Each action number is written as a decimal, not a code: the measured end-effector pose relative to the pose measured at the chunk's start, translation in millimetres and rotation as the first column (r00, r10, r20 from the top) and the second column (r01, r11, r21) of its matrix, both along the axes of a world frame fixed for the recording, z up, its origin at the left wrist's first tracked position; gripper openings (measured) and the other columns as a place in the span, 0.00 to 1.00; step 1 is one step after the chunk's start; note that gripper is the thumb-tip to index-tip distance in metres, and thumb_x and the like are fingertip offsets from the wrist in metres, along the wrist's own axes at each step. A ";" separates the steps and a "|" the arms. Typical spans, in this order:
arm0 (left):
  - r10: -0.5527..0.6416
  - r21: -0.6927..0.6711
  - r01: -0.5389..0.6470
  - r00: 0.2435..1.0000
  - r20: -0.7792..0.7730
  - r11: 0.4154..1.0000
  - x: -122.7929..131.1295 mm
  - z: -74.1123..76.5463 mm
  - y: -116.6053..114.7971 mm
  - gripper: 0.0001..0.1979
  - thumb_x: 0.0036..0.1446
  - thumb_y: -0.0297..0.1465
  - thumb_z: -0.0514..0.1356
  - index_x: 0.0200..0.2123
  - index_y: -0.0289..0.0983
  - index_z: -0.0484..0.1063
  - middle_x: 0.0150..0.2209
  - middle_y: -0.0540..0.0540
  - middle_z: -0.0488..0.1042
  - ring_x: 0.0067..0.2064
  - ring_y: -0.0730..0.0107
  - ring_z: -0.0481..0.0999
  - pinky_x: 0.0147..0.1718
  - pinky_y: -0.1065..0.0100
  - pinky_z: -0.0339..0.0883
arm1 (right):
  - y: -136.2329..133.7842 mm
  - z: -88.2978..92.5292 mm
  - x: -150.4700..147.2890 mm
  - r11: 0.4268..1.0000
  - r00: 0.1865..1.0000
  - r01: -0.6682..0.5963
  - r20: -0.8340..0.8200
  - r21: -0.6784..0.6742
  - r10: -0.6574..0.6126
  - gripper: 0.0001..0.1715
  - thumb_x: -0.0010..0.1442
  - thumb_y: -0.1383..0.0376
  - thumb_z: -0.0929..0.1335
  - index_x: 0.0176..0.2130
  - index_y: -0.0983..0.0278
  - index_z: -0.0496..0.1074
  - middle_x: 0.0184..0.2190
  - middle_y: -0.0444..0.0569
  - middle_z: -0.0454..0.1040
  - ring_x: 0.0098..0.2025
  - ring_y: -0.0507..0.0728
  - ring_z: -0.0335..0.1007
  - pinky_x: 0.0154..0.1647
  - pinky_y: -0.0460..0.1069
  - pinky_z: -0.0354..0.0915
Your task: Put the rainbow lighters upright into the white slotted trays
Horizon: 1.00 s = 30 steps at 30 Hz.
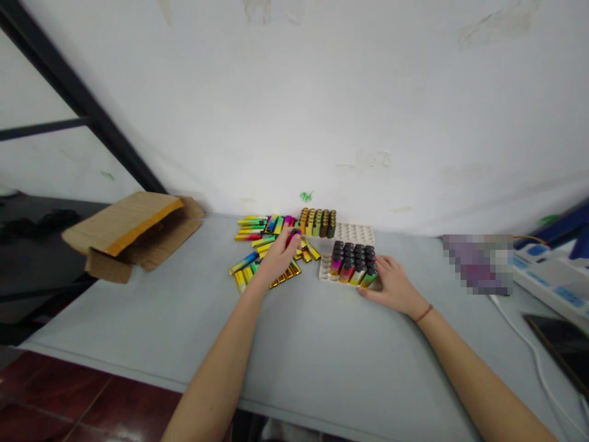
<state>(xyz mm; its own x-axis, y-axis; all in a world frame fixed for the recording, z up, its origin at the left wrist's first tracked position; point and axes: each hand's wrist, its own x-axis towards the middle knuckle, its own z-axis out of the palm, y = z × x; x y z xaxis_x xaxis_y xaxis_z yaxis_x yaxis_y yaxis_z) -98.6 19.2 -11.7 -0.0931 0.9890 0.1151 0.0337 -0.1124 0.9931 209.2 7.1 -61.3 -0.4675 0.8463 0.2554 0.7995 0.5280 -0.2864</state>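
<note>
My left hand (277, 256) is closed on a dark-topped pink lighter (293, 236), over a loose heap of bright lighters (248, 264). My right hand (391, 283) rests at the right side of a white tray (324, 270), thumb along its front and fingers behind. In that tray stand several rows of upright black-topped lighters (353, 261); its left end shows bare holes. Behind, against the wall, a second group of upright lighters (317, 222) stands at the left of another white tray (356, 233) with bare holes.
An open cardboard box (133, 224) lies on its side at the table's left. On the right are a blurred-out object (478, 264), a white power strip (547, 282), a dark phone (559, 347) and a white cable (529, 350). The wall (294, 110) bounds the table's back.
</note>
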 end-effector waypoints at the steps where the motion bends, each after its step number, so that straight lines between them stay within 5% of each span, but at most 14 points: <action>1: -0.039 0.031 0.038 0.999 0.010 0.999 4.7 0.4 -0.6 0.12 0.57 0.39 0.63 0.37 0.37 0.68 0.26 0.53 0.70 0.26 0.77 0.67 0.28 0.74 0.63 | 0.1 0.0 0.0 1.000 1.000 -0.001 0.001 -0.002 0.001 0.40 0.54 0.48 0.70 0.59 0.66 0.66 0.55 0.62 0.71 0.55 0.71 0.62 0.53 0.64 0.62; 4: -0.090 0.063 0.085 0.992 0.085 0.994 18.1 3.1 -3.3 0.14 0.57 0.43 0.61 0.36 0.38 0.65 0.25 0.55 0.69 0.21 0.79 0.65 0.22 0.75 0.61 | 0.5 0.1 0.1 1.000 1.000 -0.005 0.004 -0.002 0.005 0.40 0.54 0.48 0.70 0.59 0.67 0.66 0.56 0.63 0.71 0.55 0.71 0.62 0.52 0.64 0.63; 11: 0.038 -0.215 0.086 0.856 0.515 0.973 39.3 11.1 -12.5 0.24 0.55 0.55 0.54 0.28 0.38 0.64 0.15 0.59 0.54 0.13 0.82 0.49 0.11 0.77 0.44 | -0.1 0.6 -0.4 1.000 1.000 -0.006 -0.006 0.009 0.006 0.39 0.54 0.47 0.70 0.58 0.66 0.66 0.55 0.62 0.71 0.55 0.72 0.62 0.53 0.64 0.62; 30: 0.238 -0.349 -0.028 0.783 0.575 0.937 49.8 13.0 -14.8 0.26 0.59 0.51 0.48 0.17 0.39 0.53 0.11 0.58 0.46 0.11 0.82 0.43 0.11 0.76 0.36 | 0.2 0.4 0.4 1.000 1.000 -0.019 -0.001 0.011 0.019 0.39 0.55 0.48 0.70 0.58 0.66 0.66 0.55 0.63 0.71 0.55 0.71 0.63 0.52 0.64 0.63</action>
